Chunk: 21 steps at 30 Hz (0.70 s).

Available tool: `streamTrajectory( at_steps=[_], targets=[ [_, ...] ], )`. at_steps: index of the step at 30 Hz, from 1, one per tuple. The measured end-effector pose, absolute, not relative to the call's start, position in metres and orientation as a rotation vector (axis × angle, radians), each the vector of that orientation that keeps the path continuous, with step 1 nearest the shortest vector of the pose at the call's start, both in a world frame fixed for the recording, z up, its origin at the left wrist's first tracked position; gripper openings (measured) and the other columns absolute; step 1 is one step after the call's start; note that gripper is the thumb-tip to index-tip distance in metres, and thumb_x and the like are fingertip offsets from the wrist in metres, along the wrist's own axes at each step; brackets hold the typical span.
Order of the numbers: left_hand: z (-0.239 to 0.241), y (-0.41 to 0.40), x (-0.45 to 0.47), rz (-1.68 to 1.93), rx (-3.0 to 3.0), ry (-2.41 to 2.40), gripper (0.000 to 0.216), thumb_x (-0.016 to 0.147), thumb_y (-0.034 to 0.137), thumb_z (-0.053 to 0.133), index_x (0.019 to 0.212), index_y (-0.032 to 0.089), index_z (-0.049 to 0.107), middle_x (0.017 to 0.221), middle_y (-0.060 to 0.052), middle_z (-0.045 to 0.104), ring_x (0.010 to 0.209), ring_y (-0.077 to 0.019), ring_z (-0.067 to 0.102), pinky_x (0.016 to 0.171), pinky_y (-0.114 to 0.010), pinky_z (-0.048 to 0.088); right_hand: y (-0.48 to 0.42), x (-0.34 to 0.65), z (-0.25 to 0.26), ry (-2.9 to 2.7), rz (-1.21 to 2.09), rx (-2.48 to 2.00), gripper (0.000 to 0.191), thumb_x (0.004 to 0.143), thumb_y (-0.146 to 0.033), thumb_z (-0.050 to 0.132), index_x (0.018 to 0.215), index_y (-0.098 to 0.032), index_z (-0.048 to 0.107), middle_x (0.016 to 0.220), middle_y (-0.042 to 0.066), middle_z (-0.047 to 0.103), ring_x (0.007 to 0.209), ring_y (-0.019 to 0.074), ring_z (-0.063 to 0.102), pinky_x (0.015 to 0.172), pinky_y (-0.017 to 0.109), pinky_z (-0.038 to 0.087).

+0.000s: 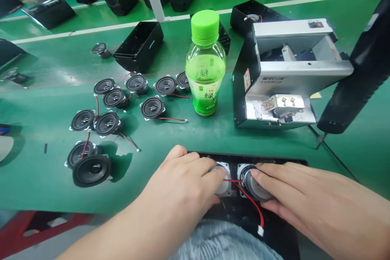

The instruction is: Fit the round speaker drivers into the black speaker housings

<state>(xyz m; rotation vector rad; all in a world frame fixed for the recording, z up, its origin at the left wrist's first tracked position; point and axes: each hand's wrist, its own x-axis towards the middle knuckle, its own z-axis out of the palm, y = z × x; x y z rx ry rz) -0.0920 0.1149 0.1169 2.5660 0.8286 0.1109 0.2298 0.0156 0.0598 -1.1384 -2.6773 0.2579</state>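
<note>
A black speaker panel lies at the table's near edge, against my lap. Two small round speaker drivers sit in it side by side, backs up. My left hand rests on the left driver, fingers pressing its metal back. My right hand lies over the right driver, fingers flat on it. A red wire runs between the drivers and ends in a white plug on the panel.
Several loose speaker drivers with red leads lie on the green table at left. A green tea bottle stands mid-table. A grey metal machine sits at right, a black cylinder beside it. Black enclosures stand behind.
</note>
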Motion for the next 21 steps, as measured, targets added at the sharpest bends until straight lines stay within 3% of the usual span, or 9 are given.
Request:
streamTrajectory(
  at_steps=[2, 5, 11, 16, 21],
  targets=[
    [0.116, 0.115, -0.092, 0.131, 2.556, 0.822, 0.042, 0.090, 0.022, 0.102, 0.125, 0.022, 0.080, 0.118, 0.001, 0.088, 0.096, -0.0240, 0.078, 0.081, -0.042, 0.034, 0.014, 0.228, 0.056, -2.560, 0.302, -1.195, 0.041, 0.127, -0.033, 0.062, 0.164, -0.019, 0.067, 0.143, 0.012, 0.065, 0.124, 0.0320, 0.071, 0.103, 0.042, 0.071],
    [0.115, 0.115, -0.091, 0.157, 2.552, 0.820, 0.045, 0.088, 0.021, 0.103, 0.126, 0.022, 0.080, 0.119, 0.001, 0.088, 0.097, -0.0236, 0.079, 0.080, -0.042, 0.033, 0.009, 0.228, 0.048, -2.470, 0.294, -1.239, 0.044, 0.124, -0.046, 0.074, 0.158, -0.018, 0.070, 0.131, 0.013, 0.068, 0.124, 0.0333, 0.070, 0.105, 0.040, 0.070],
    [0.117, 0.114, -0.091, 0.167, 2.559, 0.824, 0.049, 0.085, 0.021, 0.105, 0.127, 0.023, 0.081, 0.121, 0.003, 0.089, 0.096, -0.0232, 0.078, 0.081, -0.042, 0.033, 0.009, 0.227, 0.047, -2.476, 0.272, -1.235, 0.044, 0.124, -0.048, 0.076, 0.156, -0.018, 0.070, 0.130, 0.013, 0.068, 0.125, 0.0331, 0.069, 0.106, 0.040, 0.069],
    [0.114, 0.116, -0.091, 0.156, 2.575, 0.803, 0.049, 0.085, 0.020, 0.105, 0.127, 0.022, 0.080, 0.120, 0.003, 0.089, 0.093, -0.0226, 0.077, 0.080, -0.042, 0.033, 0.016, 0.225, 0.056, -2.586, 0.326, -1.167, 0.040, 0.125, -0.034, 0.067, 0.162, -0.017, 0.066, 0.141, 0.013, 0.064, 0.124, 0.0318, 0.069, 0.108, 0.043, 0.069],
    [0.116, 0.118, -0.091, 0.116, 2.602, 0.816, 0.050, 0.083, 0.020, 0.106, 0.125, 0.023, 0.080, 0.119, 0.003, 0.088, 0.093, -0.0237, 0.077, 0.081, -0.042, 0.034, 0.009, 0.222, 0.067, -2.440, 0.273, -1.239, 0.045, 0.126, -0.048, 0.075, 0.159, -0.018, 0.068, 0.131, 0.013, 0.067, 0.121, 0.0322, 0.068, 0.099, 0.038, 0.068]
  ],
)
